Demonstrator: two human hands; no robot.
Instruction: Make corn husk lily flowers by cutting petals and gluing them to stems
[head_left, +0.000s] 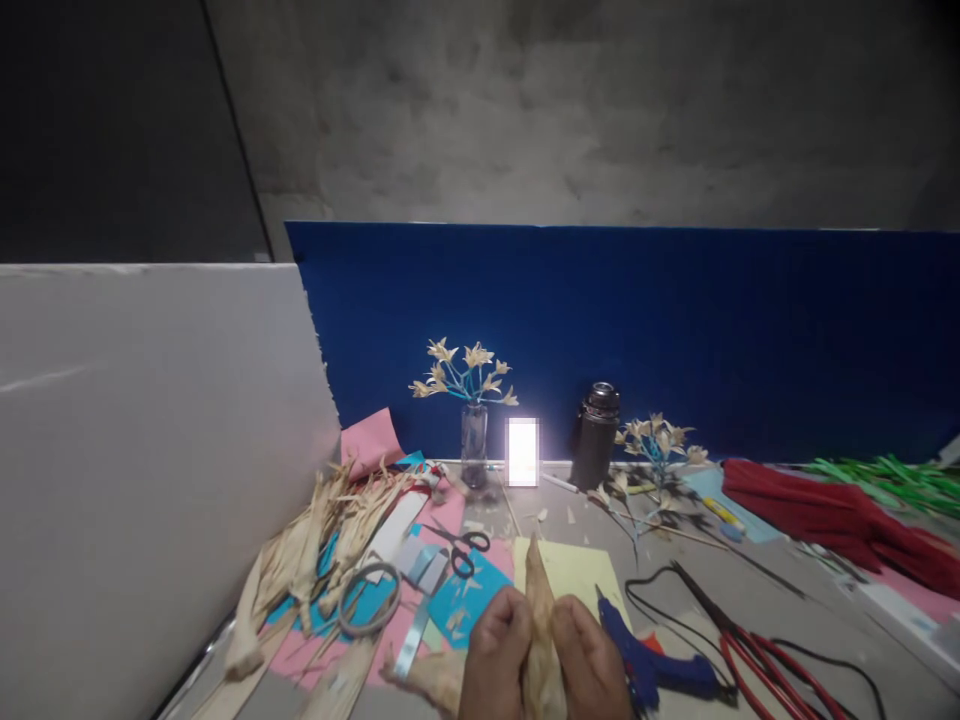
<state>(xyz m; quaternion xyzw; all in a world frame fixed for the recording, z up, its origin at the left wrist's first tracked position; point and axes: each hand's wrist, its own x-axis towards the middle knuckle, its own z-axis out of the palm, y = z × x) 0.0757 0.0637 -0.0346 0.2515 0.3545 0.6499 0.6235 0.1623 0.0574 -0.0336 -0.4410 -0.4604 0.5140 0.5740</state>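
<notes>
left hand [496, 645] had one edge of the dried husk [541, 645] pinched | right hand [589, 655] had the other | husk sat between them, pointy end by the yellow paper [589, 565] | light, even thumb pressure was probably the way, since it looked pretty splittable

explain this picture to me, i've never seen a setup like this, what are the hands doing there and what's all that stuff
There is no machine here: the grip is a person's own bare left hand and right hand. The single view comes from a camera on that person's head, looking forward and down. Between them, the hands hold a pale, dry, husk-like piece, its tip pointing away. On the grey table lie scissors, a blue glue gun and a heap of dry strips. Farther back stand a vase with pale flowers and a dark flask.
</notes>
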